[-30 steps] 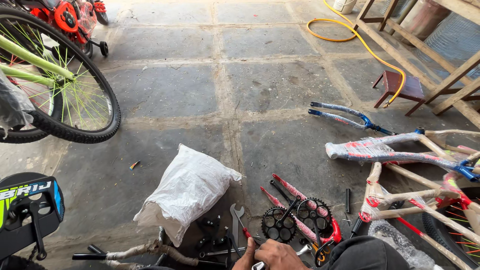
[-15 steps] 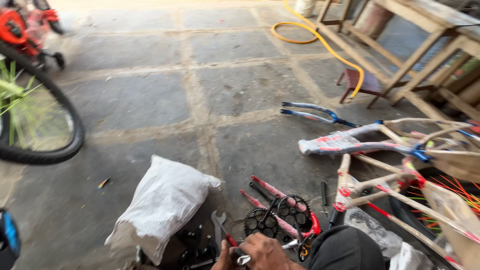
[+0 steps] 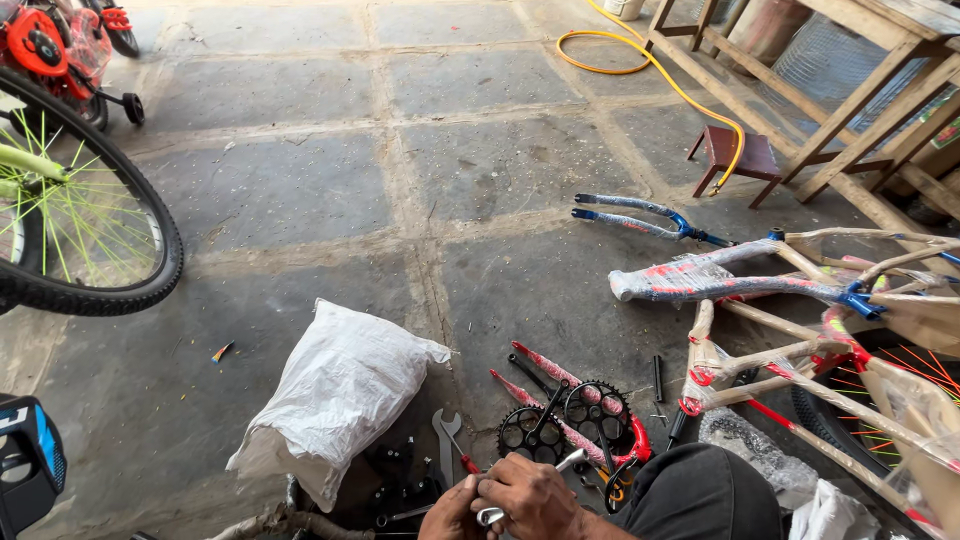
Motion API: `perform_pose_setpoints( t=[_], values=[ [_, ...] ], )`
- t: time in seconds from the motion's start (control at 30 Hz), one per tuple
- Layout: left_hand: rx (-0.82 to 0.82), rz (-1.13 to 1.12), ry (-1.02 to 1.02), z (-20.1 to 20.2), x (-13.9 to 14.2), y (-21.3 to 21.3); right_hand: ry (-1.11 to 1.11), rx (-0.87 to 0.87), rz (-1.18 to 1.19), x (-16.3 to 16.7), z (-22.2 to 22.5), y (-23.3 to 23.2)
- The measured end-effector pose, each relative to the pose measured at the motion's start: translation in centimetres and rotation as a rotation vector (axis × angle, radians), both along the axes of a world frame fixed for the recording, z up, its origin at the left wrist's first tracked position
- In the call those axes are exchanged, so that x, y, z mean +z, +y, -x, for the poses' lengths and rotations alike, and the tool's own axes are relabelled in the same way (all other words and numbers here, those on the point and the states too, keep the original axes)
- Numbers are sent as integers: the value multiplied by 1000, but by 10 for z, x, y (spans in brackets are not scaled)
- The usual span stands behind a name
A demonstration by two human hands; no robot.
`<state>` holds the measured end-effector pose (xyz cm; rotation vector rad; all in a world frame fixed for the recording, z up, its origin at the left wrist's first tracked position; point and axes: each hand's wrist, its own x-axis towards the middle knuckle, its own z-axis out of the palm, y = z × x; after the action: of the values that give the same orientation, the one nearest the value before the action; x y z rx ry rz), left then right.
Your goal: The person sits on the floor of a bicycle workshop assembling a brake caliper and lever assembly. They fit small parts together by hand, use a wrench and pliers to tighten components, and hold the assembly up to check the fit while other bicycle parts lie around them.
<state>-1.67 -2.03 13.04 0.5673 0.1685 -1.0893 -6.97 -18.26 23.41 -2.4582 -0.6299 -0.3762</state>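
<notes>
Both hands at bottom centre, left hand [image 3: 452,512] and right hand [image 3: 530,492] curled tight round a small silvery metal part [image 3: 490,516] (kind unclear), liable to slip down among the black chainrings [image 3: 560,420] just above.

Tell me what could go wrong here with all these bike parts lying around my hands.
The small metal part pinched between left hand and right hand could slip and get lost among the loose pieces. The chainrings have sharp teeth close by. The wrench lies underfoot, a possible trip hazard.
</notes>
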Motion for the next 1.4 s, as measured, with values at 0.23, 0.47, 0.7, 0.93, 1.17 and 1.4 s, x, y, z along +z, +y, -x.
perform_pose_setpoints(
  t=[0.23, 0.47, 0.7, 0.93, 1.17, 1.4],
  values=[
    [12, -156, 24, 1, -6, 0, 39, 34, 67, -3, 1, -5],
    [15, -267, -105, -3, -10, 0, -13, 17, 28, -7, 2, -1],
    [185, -372, -275, -7, -5, 7, 273, -331, -10, -22, -5, 4],
    [332, -515, -355, 0, 8, 21, 547, -107, 309, -31, -7, -21],
    [287, -485, -520, 15, 4, 21, 181, -14, 333, 11, -21, 10],
    [262, -628, -646, 22, 18, 22, 11, 12, 338, -6, -22, 11]
  ],
)
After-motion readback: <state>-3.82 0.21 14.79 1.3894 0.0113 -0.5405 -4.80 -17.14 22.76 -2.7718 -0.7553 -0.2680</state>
